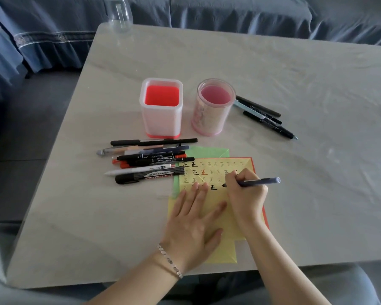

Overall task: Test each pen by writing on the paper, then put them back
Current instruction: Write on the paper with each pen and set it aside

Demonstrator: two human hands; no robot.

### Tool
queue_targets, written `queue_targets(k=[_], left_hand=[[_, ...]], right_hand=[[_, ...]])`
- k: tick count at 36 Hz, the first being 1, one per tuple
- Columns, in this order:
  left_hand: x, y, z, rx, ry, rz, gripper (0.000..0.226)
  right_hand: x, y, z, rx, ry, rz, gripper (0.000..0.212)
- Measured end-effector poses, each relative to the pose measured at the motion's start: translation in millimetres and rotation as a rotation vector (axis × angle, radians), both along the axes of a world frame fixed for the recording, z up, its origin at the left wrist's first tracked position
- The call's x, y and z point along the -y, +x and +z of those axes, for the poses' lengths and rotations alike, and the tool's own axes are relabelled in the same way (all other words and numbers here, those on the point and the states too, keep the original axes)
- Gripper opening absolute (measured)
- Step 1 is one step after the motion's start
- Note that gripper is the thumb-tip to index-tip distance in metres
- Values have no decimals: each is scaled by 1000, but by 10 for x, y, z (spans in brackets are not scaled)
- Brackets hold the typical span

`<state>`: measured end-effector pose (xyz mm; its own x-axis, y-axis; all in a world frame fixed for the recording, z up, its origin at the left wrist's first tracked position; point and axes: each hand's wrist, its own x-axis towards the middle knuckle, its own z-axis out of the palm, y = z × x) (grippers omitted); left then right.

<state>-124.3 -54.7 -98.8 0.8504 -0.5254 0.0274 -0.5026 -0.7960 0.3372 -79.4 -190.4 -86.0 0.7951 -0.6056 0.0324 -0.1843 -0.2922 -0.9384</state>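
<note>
We find the right hand (246, 194) curled round a dark blue pen (260, 182), thumb and fingers pinching the barrel near its tip, with the rear end pointing right. The tip rests on the yellow paper (219, 195), in the fourth row of written characters, just right of a bold black one. The left hand (194, 221) lies flat on the same sheet, fingers straight and slightly spread, holding nothing; a bracelet (169, 260) sits on its wrist. The yellow paper overlaps a green sheet (207, 151) at its upper left, and a red sheet (254, 166) shows along its right edge. We note a pile of pens (150, 160) lying on the table (295, 73) just left of the paper; nearest us in it is a whiteboard marker (150, 176). Beyond the paper stand a square holder (161, 119) and a round holder (211, 115), side by side and apart. A second group of pens (264, 115) lies just right of the round holder. A clear glass jar (119, 16) stands at the far table edge
</note>
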Motion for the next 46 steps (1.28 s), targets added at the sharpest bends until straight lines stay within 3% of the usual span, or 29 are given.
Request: queue_targets(k=[46], left_hand=[[6, 4, 2, 9, 5, 2, 49]], right_hand=[[10, 7, -6, -58, -47, -15, 30]])
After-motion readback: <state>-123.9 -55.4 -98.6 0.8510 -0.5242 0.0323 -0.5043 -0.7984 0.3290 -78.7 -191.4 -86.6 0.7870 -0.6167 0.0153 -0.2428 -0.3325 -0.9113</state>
